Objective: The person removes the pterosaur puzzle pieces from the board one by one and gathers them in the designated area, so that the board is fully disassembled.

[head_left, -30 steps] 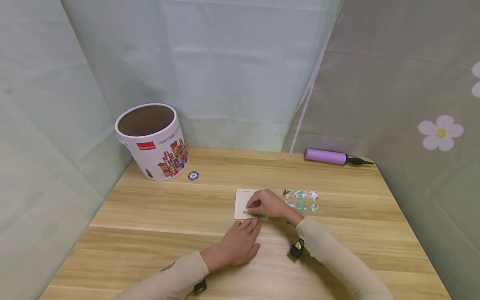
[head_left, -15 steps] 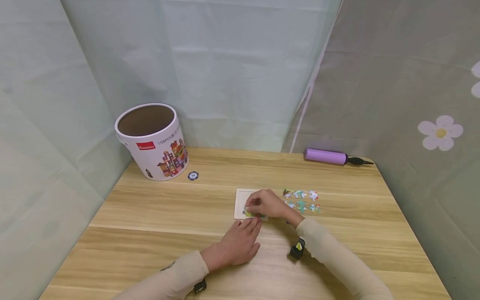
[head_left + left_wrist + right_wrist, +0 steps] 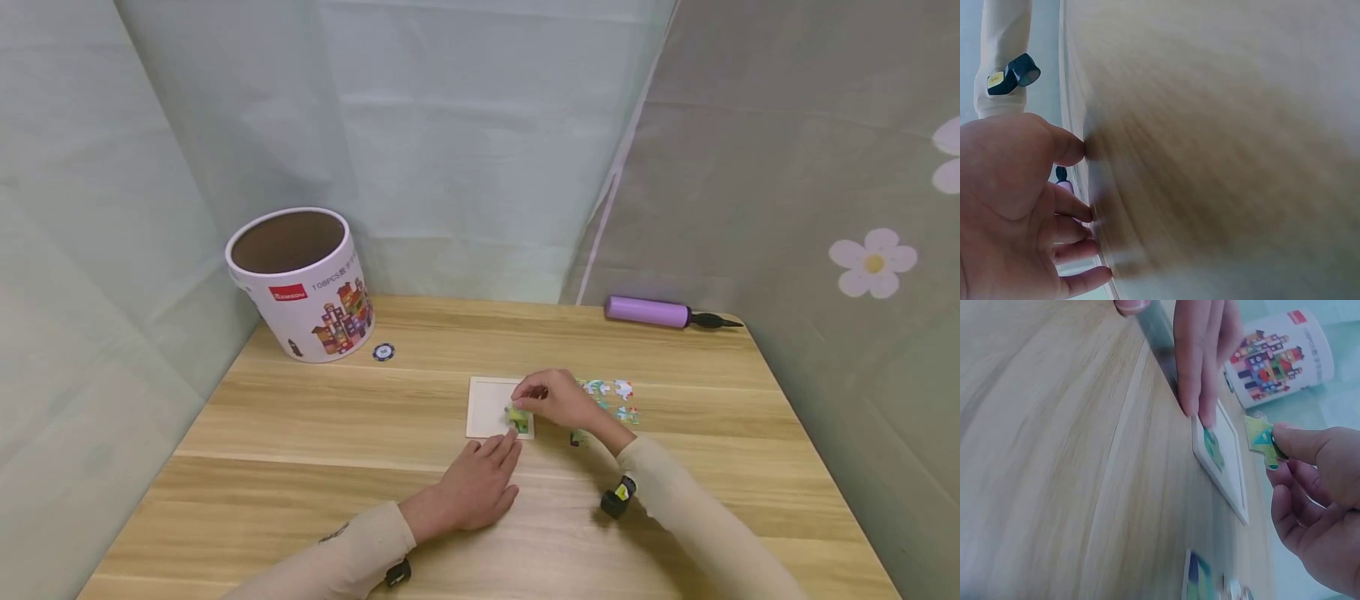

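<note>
My right hand [image 3: 558,400] pinches a green jigsaw piece [image 3: 1262,439] between thumb and fingers, raised over a square white puzzle tray [image 3: 486,407]. A second green jigsaw piece [image 3: 1212,450] lies in the tray's near right corner. Fingertips of my left hand [image 3: 476,487] rest at the tray's front edge, fingers fairly straight, with the palm low over the table. In the left wrist view the hand [image 3: 1016,206] grips nothing. To the right of the tray, several loose jigsaw pieces [image 3: 624,389] lie in rows, partly hidden by my right hand and wrist.
A big white printed bucket [image 3: 307,317] stands at the back left of the wooden table [image 3: 300,467]. Beside its base lies a poker chip [image 3: 384,352]. A purple hand pump [image 3: 647,311] lies along the back right edge. Cloth curtains [image 3: 480,150] rise behind the table.
My right hand has lifted and shifted right with the green jigsaw piece, which was down by the tray's near edge. My left hand has stayed in place.
</note>
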`<state>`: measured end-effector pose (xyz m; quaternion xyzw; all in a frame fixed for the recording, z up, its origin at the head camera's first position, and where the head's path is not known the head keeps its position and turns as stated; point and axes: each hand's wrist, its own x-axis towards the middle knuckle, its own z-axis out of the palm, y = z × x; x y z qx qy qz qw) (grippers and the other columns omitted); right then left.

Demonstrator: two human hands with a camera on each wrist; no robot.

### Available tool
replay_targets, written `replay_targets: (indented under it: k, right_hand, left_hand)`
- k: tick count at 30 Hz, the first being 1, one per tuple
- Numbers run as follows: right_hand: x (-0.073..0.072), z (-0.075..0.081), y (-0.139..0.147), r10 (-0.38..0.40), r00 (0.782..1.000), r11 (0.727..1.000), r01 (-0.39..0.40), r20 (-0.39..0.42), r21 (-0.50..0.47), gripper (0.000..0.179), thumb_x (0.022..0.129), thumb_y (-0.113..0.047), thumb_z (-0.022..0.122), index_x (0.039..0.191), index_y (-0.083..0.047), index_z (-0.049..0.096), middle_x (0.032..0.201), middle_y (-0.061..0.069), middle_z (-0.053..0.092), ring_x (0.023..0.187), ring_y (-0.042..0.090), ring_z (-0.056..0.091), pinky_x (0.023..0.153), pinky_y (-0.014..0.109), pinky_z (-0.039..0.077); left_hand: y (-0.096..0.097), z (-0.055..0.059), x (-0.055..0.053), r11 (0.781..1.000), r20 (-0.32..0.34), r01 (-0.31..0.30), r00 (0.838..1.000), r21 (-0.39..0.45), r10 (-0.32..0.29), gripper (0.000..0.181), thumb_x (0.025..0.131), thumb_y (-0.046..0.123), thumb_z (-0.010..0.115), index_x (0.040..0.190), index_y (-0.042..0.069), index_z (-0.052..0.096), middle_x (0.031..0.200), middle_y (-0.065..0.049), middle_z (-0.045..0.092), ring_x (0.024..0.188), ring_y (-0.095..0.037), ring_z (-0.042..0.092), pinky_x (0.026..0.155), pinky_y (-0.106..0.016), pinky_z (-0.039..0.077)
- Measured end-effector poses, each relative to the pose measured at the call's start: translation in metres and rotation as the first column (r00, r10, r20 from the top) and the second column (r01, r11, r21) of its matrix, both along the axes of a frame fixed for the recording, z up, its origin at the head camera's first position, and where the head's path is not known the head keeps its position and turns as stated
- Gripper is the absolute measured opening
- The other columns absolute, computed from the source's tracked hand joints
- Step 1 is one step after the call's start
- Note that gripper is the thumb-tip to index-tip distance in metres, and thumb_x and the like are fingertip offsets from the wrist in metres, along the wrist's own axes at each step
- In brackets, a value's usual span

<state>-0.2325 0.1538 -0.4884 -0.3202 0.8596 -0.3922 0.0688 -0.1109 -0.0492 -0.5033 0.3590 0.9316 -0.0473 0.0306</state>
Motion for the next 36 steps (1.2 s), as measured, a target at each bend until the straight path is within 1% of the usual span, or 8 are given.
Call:
replay_targets:
  k: [7,13,19,24,27,32,34,36]
  right_hand:
    - [0.008,0.007,0.026,-0.033,0.999,0.999,0.033,0.021,-0.017,0.009,0.094,-0.015,0.075,0.099,-0.010,0.081,0.097,-0.001,0.077,0.085,0.006,0.069,0.075,0.025,0.059]
    - [0.018,0.008,0.051,-0.084,0.996,0.996,0.084,0.028,-0.006,0.009,0.093,-0.013,0.076,0.098,-0.010,0.081,0.096,-0.001,0.077,0.084,0.007,0.070,0.074,0.025,0.059]
    - [0.025,0.005,0.079,-0.137,0.991,0.991,0.137,-0.004,0.011,0.006,0.091,-0.013,0.078,0.095,-0.013,0.082,0.095,-0.003,0.078,0.085,0.005,0.069,0.074,0.023,0.058]
    - [0.029,-0.001,0.099,-0.181,0.983,0.982,0.182,-0.033,0.043,0.004,0.089,-0.015,0.079,0.093,-0.015,0.082,0.092,-0.005,0.078,0.081,0.003,0.067,0.071,0.022,0.057]
    - [0.032,-0.004,0.109,-0.202,0.979,0.977,0.204,-0.029,0.055,0.005,0.089,-0.014,0.079,0.093,-0.016,0.082,0.092,-0.005,0.077,0.082,0.004,0.068,0.071,0.023,0.057]
    - [0.038,-0.007,0.117,-0.225,0.974,0.972,0.223,0.023,0.076,0.006,0.090,-0.014,0.079,0.094,-0.016,0.081,0.093,-0.004,0.077,0.084,0.007,0.068,0.073,0.023,0.057]
    - [0.039,-0.008,0.119,-0.224,0.974,0.972,0.221,0.035,0.082,0.006,0.090,-0.015,0.078,0.094,-0.017,0.081,0.094,-0.004,0.077,0.085,0.007,0.067,0.073,0.023,0.057]
    - [0.040,-0.009,0.120,-0.217,0.976,0.973,0.214,0.030,0.087,0.005,0.090,-0.015,0.078,0.094,-0.017,0.081,0.094,-0.004,0.077,0.086,0.008,0.067,0.073,0.023,0.056]
  left_hand:
    - [-0.001,-0.002,-0.001,1.000,0.017,-0.004,1.000,0.006,0.004,0.062,0.107,0.043,0.042,0.155,0.004,0.043,0.164,-0.013,0.036,0.146,-0.024,0.040,0.108,-0.042,0.043]
    - [-0.002,0.000,0.000,1.000,0.020,-0.005,1.000,0.015,0.004,0.062,0.107,0.042,0.042,0.155,0.003,0.043,0.164,-0.013,0.035,0.146,-0.024,0.040,0.108,-0.042,0.043]
    - [-0.002,0.001,0.000,1.000,0.000,0.003,1.000,0.019,-0.003,0.061,0.107,0.042,0.043,0.154,0.003,0.044,0.163,-0.013,0.037,0.145,-0.024,0.041,0.106,-0.041,0.044]
    - [-0.002,0.001,0.000,1.000,0.003,0.005,1.000,0.016,-0.005,0.061,0.107,0.042,0.042,0.154,0.003,0.043,0.163,-0.013,0.036,0.145,-0.025,0.041,0.107,-0.041,0.043]
    - [-0.002,0.001,0.000,1.000,0.014,0.003,1.000,0.018,-0.003,0.061,0.107,0.042,0.041,0.155,0.002,0.042,0.164,-0.014,0.035,0.146,-0.025,0.040,0.108,-0.041,0.043]
    - [-0.002,0.002,0.000,1.000,0.023,0.001,1.000,0.014,-0.001,0.062,0.107,0.042,0.041,0.155,0.002,0.042,0.164,-0.014,0.034,0.146,-0.025,0.039,0.109,-0.041,0.043]
    - [-0.002,0.002,0.000,1.000,0.026,0.000,1.000,0.011,-0.001,0.062,0.107,0.042,0.041,0.155,0.003,0.042,0.164,-0.014,0.034,0.147,-0.025,0.039,0.109,-0.041,0.043]
    - [-0.002,0.002,0.000,1.000,0.027,0.001,1.000,0.009,-0.001,0.062,0.107,0.042,0.041,0.155,0.003,0.042,0.164,-0.014,0.034,0.147,-0.025,0.039,0.109,-0.041,0.043]
